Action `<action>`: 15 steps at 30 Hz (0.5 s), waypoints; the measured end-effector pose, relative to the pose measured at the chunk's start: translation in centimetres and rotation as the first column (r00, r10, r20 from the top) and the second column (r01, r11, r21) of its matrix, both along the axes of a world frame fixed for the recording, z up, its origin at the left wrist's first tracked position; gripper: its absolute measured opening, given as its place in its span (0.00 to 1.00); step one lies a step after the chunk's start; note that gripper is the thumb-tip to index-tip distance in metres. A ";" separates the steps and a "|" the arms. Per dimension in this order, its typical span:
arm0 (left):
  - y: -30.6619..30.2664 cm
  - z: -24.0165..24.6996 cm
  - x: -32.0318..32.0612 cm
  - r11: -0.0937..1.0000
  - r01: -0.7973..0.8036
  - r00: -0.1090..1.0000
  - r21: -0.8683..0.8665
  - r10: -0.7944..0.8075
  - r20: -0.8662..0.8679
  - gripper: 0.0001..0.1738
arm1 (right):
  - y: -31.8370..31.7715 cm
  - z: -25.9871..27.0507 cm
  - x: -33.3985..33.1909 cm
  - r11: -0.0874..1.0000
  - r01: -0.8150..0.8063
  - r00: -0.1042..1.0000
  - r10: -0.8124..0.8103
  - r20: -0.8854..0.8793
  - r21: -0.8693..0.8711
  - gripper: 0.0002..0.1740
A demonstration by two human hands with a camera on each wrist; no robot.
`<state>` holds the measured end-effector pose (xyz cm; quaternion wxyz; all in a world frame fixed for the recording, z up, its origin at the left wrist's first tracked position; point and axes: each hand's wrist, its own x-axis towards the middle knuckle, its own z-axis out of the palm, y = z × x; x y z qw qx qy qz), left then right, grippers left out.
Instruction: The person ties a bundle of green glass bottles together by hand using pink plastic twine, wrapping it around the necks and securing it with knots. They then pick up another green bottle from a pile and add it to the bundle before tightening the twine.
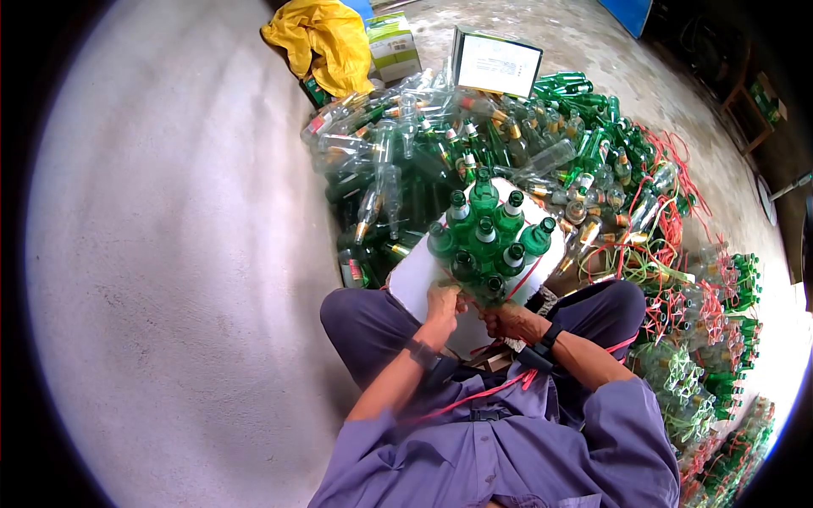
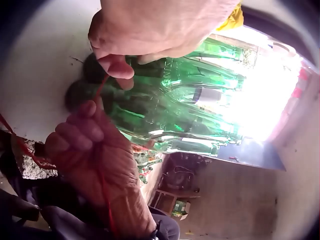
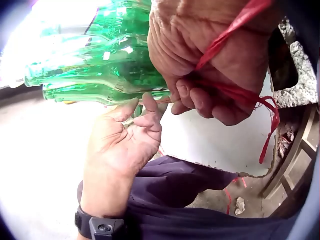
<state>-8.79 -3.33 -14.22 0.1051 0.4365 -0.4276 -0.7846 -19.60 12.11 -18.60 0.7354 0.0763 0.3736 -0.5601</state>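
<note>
Several green glass bottles [image 1: 485,233] stand upright in a tight cluster on a white board [image 1: 415,279] over the person's lap. At their near side, the left hand [image 1: 445,306] pinches a red plastic string [image 2: 102,86] between thumb and finger, right by the bottle bases. Close beside it, the right hand [image 1: 514,322] grips the same string in curled fingers [image 3: 200,100]. In the right wrist view a red length crosses the right palm and a loose end hangs over the board. The left hand [image 3: 125,140] is there below the bottles, palm showing.
A large heap of loose clear and green bottles [image 1: 406,127] lies beyond the board. Tied bottle bundles [image 1: 694,339] and tangled red string [image 1: 673,220] fill the right side. A yellow bag [image 1: 326,42] and an open carton [image 1: 497,63] sit behind the heap.
</note>
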 end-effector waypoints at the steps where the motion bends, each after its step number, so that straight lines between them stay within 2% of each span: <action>1: -0.1 -0.4 0.0 1.000 -0.007 1.000 0.019 0.007 0.002 0.13 | 0.0 0.2 0.0 1.000 -0.003 1.000 0.003 -0.014 0.011 0.08; 3: -0.2 -1.2 -0.1 0.999 -0.016 1.000 0.040 0.016 0.004 0.13 | 0.0 0.4 0.0 0.999 -0.009 1.000 0.010 -0.026 0.043 0.07; 5: -0.2 -2.3 0.2 0.995 -0.009 0.997 0.095 0.016 -0.070 0.06 | 0.0 0.2 0.1 0.997 -0.016 0.999 0.019 -0.031 0.077 0.07; 6: 0.0 -1.8 0.3 0.995 -0.012 0.998 0.099 0.019 -0.066 0.06 | 0.1 -0.1 0.0 0.994 -0.056 0.996 0.061 -0.060 0.094 0.06; 8: 0.6 -1.0 0.0 0.990 -0.116 0.993 0.085 0.115 0.010 0.06 | 0.4 -0.5 -0.1 0.989 -0.091 0.991 0.101 -0.087 0.115 0.05; 12: 0.9 -1.9 0.4 0.999 -0.041 0.996 -0.012 0.042 0.074 0.10 | 1.4 -0.5 -1.0 0.982 -0.141 0.976 0.159 -0.150 0.124 0.05; 15: 1.0 -1.4 0.7 0.999 -0.040 0.992 -0.032 0.043 0.119 0.06 | 1.7 -2.7 -2.7 0.983 -0.177 0.955 0.183 -0.233 0.049 0.07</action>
